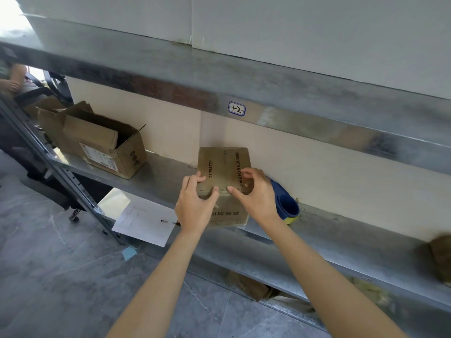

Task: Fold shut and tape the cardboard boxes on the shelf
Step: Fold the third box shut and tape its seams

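Small box: sits closed at the front edge of the metal shelf, about midway along it, flaps folded flat, black print on top.
Left hand: grips the box's near left corner, fingers curled round the left side, thumb on the top by the front edge.
Right hand: holds the near right part of the top, thumb at the front edge, fingers arched with their tips on the flap.
Tape dispenser: blue with a yellow rim, just beside the box on its right, partly behind the right wrist.
Open box: larger, flaps up, well apart toward the shelf's left end.
Label: white sticker with handwritten marks on the front edge of the shelf above.
Sheet of paper: white, lying below the shelf's front edge, left of the left wrist.
Far right edge: a blurred brown cardboard shape on the shelf.
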